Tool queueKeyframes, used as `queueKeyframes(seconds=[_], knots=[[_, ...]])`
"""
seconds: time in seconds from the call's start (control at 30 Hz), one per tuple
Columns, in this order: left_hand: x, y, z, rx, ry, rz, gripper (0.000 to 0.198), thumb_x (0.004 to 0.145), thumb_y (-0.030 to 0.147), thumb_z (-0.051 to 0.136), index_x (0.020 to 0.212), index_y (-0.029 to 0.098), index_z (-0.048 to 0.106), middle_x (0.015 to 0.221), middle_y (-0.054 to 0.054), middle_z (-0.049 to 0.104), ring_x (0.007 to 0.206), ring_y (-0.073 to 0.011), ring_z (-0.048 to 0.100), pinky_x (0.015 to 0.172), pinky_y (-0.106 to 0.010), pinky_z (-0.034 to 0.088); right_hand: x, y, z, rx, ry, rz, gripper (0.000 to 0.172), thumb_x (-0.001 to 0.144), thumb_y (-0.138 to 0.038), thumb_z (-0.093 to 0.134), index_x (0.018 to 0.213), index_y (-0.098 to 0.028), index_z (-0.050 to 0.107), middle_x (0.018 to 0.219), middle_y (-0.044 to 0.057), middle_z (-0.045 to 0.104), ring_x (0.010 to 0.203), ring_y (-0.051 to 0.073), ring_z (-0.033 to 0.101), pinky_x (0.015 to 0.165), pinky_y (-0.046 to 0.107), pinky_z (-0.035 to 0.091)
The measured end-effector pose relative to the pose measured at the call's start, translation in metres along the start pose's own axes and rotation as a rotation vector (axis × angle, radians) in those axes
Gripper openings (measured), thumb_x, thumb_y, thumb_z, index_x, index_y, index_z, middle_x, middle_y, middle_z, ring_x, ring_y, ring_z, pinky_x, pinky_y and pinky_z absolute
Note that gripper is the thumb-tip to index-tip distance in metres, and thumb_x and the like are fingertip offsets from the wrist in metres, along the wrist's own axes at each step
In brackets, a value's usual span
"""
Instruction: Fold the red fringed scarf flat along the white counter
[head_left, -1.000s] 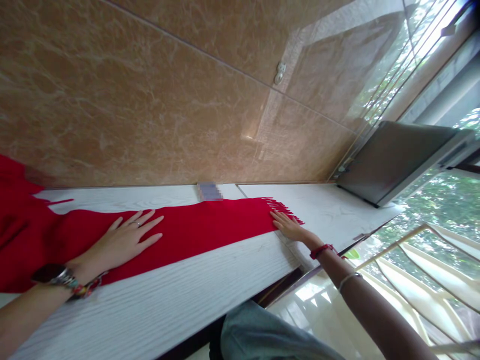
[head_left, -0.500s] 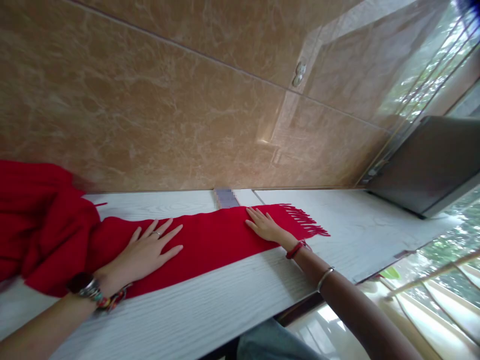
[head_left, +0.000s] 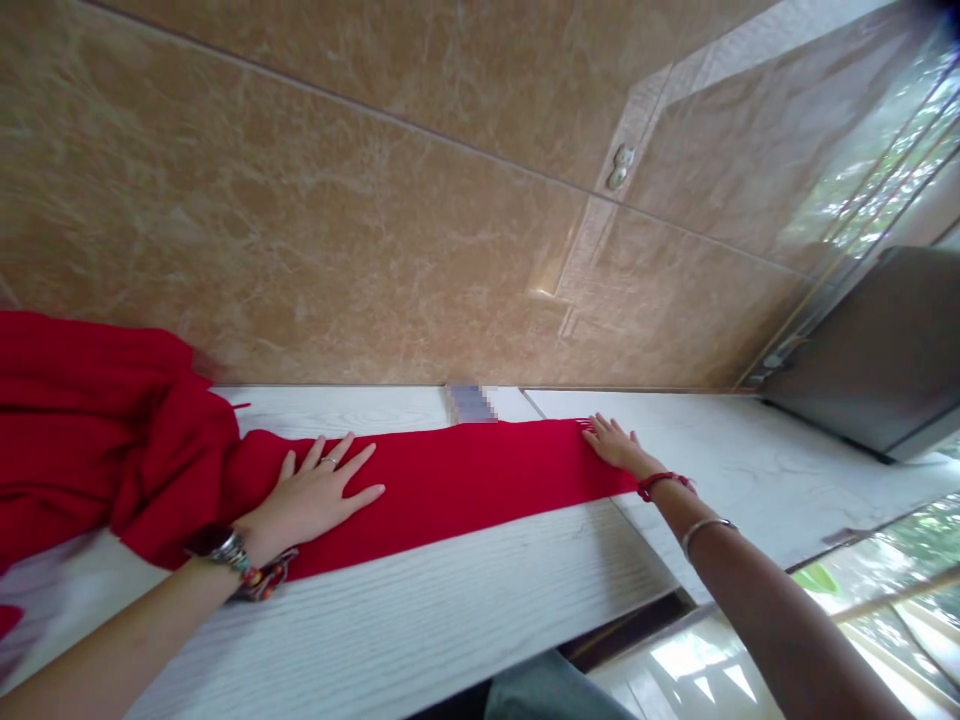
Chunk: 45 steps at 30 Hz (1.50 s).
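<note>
A red scarf [head_left: 465, 470] with a fringed end lies stretched along the white wood-grain table. Its left part is bunched into a loose heap. My left hand [head_left: 319, 500] rests flat on the scarf beside that heap, fingers spread, with a ring, a watch and a beaded bracelet on. Over the fringe at the right end lies my right hand [head_left: 616, 446], palm down with fingers stretched out, covering most of the fringe. A red cord bracelet and a silver bangle circle the right forearm.
The table [head_left: 420, 610] runs along a brown marbled tile wall [head_left: 337, 220]. A blurred-out bluish item [head_left: 472, 403] sits behind the scarf against the wall. At the far right stands a dark grey box-like object [head_left: 870, 350]. A windowed area lies beyond the right edge.
My right hand has slid right along the scarf, from its flat part onto the fringe. My left hand stays on the same part of the scarf. The view has shifted slightly left.
</note>
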<state>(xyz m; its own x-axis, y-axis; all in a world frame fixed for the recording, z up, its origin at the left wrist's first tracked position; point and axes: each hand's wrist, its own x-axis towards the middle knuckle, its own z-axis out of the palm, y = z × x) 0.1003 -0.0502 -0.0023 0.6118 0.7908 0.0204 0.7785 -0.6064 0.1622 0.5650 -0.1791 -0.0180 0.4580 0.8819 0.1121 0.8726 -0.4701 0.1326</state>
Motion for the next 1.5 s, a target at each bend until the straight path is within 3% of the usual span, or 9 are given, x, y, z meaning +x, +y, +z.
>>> queueKeyframes(seconds=[0.13,0.27,0.4,0.67,0.8,1.03,1.23,1.37,1.5], knots=[[0.0,-0.001,0.0,-0.002,-0.004,0.01,0.068,0.076,0.066,0.031,0.135,0.032,0.024,0.145,-0.005,0.016,0.13,-0.0387,0.008,0.097,-0.061,0.009,0.008,-0.064,-0.009,0.09,0.092,-0.225,0.054,0.09,-0.039,0.019,0.14,-0.018,0.017,0.145,0.011,0.016,0.131,0.027,0.014,0.097,0.053,0.028],[-0.001,-0.002,0.0,0.002,-0.006,0.002,0.068,0.076,0.066,0.03,0.136,0.033,0.023,0.146,-0.004,0.015,0.131,-0.0374,0.007,0.098,-0.061,0.009,0.005,-0.101,-0.002,0.101,-0.004,-0.382,0.051,0.091,-0.04,0.015,0.139,-0.022,0.018,0.144,0.008,0.02,0.131,0.023,0.016,0.099,0.05,0.026],[-0.002,-0.002,0.0,0.007,-0.001,0.001,0.067,0.076,0.064,0.032,0.135,0.034,0.023,0.146,-0.003,0.014,0.131,-0.037,0.007,0.098,-0.06,0.01,0.005,-0.066,0.007,0.044,-0.095,-0.284,0.047,0.092,-0.037,0.015,0.137,-0.027,0.022,0.145,0.003,0.02,0.132,0.021,0.014,0.1,0.053,0.024],[0.002,-0.003,0.001,-0.001,-0.011,-0.013,0.066,0.076,0.063,0.034,0.135,0.036,0.023,0.145,-0.001,0.014,0.131,-0.0371,0.007,0.099,-0.06,0.009,0.01,0.028,0.008,-0.007,-0.096,0.002,0.05,0.09,-0.034,0.011,0.136,-0.025,0.027,0.14,0.011,0.03,0.126,0.03,0.03,0.091,0.063,0.027],[0.003,-0.004,0.002,0.015,-0.011,-0.02,0.066,0.076,0.063,0.034,0.135,0.036,0.022,0.145,0.0,0.015,0.131,-0.0365,0.007,0.099,-0.06,0.009,0.017,0.018,0.002,0.0,-0.028,-0.006,0.053,0.09,-0.034,0.014,0.138,-0.016,0.022,0.142,0.018,0.023,0.128,0.033,0.023,0.09,0.067,0.025],[0.002,-0.006,0.004,0.046,-0.006,-0.024,0.064,0.078,0.06,0.035,0.136,0.035,0.021,0.145,0.0,0.018,0.131,-0.0356,0.009,0.1,-0.059,0.01,0.024,-0.027,0.019,0.06,-0.034,-0.287,0.048,0.091,-0.033,0.02,0.136,-0.017,0.029,0.142,0.007,0.028,0.131,0.016,0.02,0.105,0.035,0.024],[0.003,-0.003,0.003,0.061,0.002,-0.02,0.061,0.081,0.054,0.035,0.136,0.032,0.023,0.145,-0.002,0.019,0.131,-0.0355,0.011,0.1,-0.058,0.01,0.033,0.031,0.033,0.083,-0.046,-0.193,0.043,0.09,-0.025,0.022,0.125,-0.016,0.045,0.138,0.01,0.035,0.13,0.021,0.02,0.105,0.041,0.021],[0.005,-0.006,0.005,0.103,-0.041,-0.046,0.062,0.081,0.055,0.033,0.137,0.033,0.019,0.146,0.0,0.014,0.132,-0.0341,0.008,0.101,-0.058,0.009,0.04,0.064,0.031,0.107,-0.02,-0.053,0.047,0.09,-0.028,0.019,0.128,-0.009,0.039,0.134,0.019,0.038,0.126,0.027,0.03,0.098,0.05,0.03],[0.007,-0.01,0.008,0.13,-0.062,-0.05,0.064,0.08,0.058,0.031,0.137,0.036,0.014,0.146,0.002,0.008,0.133,-0.0308,0.005,0.102,-0.055,0.007,0.027,0.076,0.016,0.121,0.077,-0.017,0.049,0.09,-0.028,0.019,0.132,-0.005,0.032,0.137,0.021,0.031,0.128,0.03,0.025,0.1,0.054,0.023]])
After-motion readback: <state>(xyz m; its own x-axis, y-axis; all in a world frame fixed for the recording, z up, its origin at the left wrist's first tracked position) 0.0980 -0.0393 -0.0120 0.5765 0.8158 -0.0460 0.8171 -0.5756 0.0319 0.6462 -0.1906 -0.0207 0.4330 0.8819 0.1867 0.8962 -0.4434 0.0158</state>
